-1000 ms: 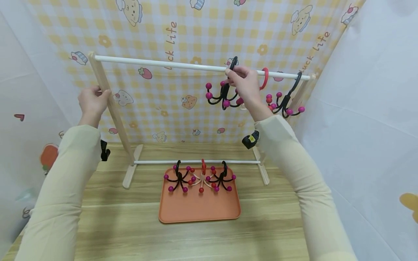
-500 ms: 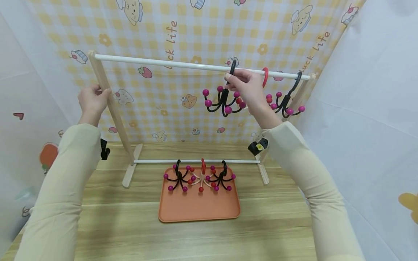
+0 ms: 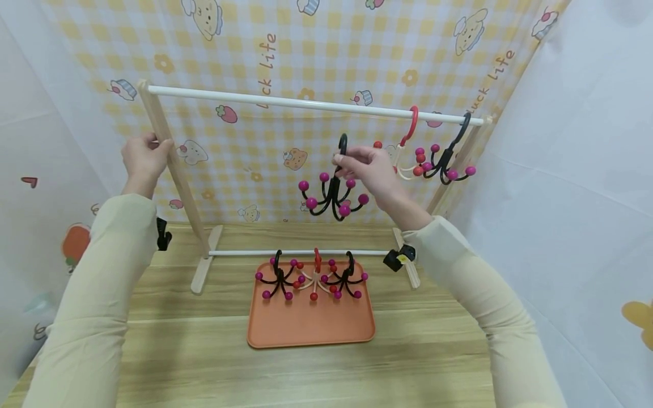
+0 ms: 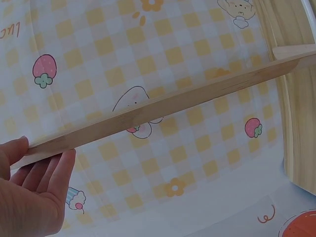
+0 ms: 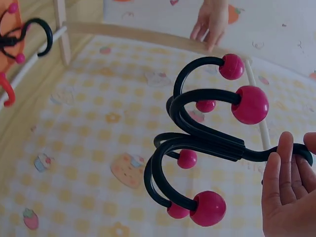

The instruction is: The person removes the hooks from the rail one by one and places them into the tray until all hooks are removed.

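The right hand (image 3: 368, 170) is raised in front of the rack, arm reaching forward and slightly inward, and its fingers (image 5: 284, 168) pinch the top loop of a black multi-arm hook (image 3: 333, 190) with magenta ball tips. The hook hangs free in the air below the white top rail (image 3: 306, 103) and above the orange tray (image 3: 311, 326), touching neither. The left hand (image 3: 144, 157) is lifted to the left wooden post (image 3: 173, 164), its fingers (image 4: 47, 173) lying fairly straight against the wood with the thumb on the other side. A red hook (image 3: 408, 144) and another black hook (image 3: 449, 158) hang near the rail's right end. Three more hooks (image 3: 312, 279) lie on the tray on the table (image 3: 204, 362).
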Action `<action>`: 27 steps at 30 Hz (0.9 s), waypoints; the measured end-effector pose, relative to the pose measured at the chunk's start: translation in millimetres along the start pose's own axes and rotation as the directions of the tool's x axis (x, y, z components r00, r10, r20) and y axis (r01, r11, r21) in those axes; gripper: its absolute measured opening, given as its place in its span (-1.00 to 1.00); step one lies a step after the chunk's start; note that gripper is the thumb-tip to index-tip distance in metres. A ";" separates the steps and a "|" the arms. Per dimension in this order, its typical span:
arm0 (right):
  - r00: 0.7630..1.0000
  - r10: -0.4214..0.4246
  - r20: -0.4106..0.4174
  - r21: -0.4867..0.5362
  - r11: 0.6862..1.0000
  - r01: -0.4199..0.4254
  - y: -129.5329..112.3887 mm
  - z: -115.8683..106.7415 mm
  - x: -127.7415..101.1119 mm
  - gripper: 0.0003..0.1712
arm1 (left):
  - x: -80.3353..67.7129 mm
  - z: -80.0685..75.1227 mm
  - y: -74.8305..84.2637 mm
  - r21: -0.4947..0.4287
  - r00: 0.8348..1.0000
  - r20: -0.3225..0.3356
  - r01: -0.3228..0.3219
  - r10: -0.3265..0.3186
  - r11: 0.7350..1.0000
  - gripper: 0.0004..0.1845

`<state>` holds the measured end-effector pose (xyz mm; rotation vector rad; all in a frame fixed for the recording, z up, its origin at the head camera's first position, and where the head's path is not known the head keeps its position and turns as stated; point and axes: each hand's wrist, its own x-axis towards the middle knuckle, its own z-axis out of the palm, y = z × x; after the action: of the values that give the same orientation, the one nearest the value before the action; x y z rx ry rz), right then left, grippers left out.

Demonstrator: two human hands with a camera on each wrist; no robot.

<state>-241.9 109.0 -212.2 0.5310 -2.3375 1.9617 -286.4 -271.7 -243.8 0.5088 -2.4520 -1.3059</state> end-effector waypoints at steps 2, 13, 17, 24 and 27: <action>0.999 0.037 0.026 0.000 0.999 -0.037 5.1 4.3 -4.9 -0.76 | 0.1 0.0 0.2 0.002 1.000 0.001 -0.001 0.001 1.000 -0.46; 0.976 0.126 0.178 0.037 0.990 -0.135 35.2 30.7 -29.6 -0.68 | 0.6 -0.5 -1.6 0.005 1.000 -0.007 -0.009 0.009 1.000 -0.47; 0.964 0.154 0.218 0.045 0.985 -0.167 45.8 40.1 -39.2 -0.69 | 0.3 -0.3 -2.3 0.006 1.000 -0.012 -0.007 0.007 1.000 -0.48; 0.940 0.199 0.277 0.078 0.970 -0.228 64.2 53.1 -53.1 -0.75 | -1.5 0.0 -0.4 0.001 1.000 -0.008 0.000 0.000 1.000 -0.47; 0.931 0.207 0.301 0.096 0.965 -0.246 72.4 58.2 -57.2 -0.73 | -2.3 -0.2 -0.2 -0.002 1.000 -0.009 0.000 0.000 1.000 -0.47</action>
<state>-198.1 76.2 -306.6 0.6178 -2.5533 2.2956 -284.2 -270.8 -244.1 0.5136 -2.4425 -1.3035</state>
